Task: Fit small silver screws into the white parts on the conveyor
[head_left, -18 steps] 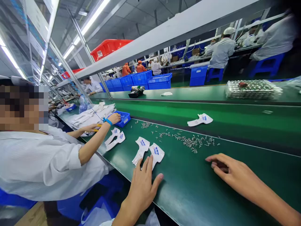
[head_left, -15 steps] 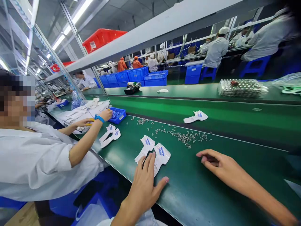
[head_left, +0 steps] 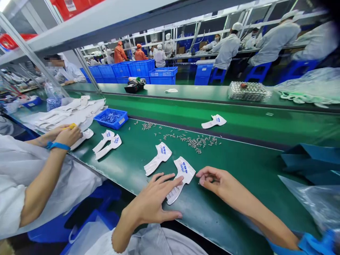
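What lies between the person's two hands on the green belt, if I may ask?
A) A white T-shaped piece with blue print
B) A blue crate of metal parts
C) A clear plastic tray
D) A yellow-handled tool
A: the white T-shaped piece with blue print lies on the green belt between the left hand and the right hand.

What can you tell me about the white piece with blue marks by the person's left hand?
This flat white piece looks like cloth or paper; I can't tell which. It has a wide top with blue printing and a narrow stem slanting down-left. It lies on the green conveyor belt. The left hand touches it with its fingertips, and the right hand is close beside it, apart.
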`<state>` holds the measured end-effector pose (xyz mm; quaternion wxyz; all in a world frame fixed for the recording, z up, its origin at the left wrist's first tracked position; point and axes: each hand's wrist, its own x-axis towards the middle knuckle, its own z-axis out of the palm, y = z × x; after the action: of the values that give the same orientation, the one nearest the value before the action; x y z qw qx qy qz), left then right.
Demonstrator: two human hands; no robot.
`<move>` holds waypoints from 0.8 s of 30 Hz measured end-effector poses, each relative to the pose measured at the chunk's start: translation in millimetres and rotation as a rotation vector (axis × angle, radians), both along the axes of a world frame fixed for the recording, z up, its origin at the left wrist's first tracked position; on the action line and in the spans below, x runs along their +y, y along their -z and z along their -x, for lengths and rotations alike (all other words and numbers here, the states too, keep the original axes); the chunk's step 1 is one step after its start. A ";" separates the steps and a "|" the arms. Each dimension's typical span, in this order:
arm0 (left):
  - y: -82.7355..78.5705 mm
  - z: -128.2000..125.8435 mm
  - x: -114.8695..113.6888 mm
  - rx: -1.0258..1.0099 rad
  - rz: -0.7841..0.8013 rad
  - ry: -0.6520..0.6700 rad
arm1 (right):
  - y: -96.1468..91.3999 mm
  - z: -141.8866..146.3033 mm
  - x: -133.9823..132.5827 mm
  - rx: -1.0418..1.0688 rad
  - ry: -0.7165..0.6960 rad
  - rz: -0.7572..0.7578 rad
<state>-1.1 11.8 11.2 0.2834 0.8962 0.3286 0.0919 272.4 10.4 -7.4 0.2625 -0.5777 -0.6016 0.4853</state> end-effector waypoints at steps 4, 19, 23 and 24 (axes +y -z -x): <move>-1.9 -11.2 -4.6 -0.040 0.106 0.062 | 3.3 -26.6 -11.5 0.058 0.115 0.081; 49.5 -103.1 -12.7 -0.080 -0.184 -0.288 | -18.5 2.6 -3.1 -0.111 -0.117 -0.025; 48.6 -94.0 -8.4 -0.094 -0.179 -0.183 | -18.6 5.3 0.9 -0.160 -0.164 -0.070; 47.8 -92.1 -7.7 -0.099 -0.173 -0.175 | -19.2 6.4 0.9 -0.166 -0.173 -0.069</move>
<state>91.0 4.1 -36.6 0.2121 0.8797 0.3818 0.1882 266.1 11.3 11.7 0.1888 -0.5523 -0.6852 0.4355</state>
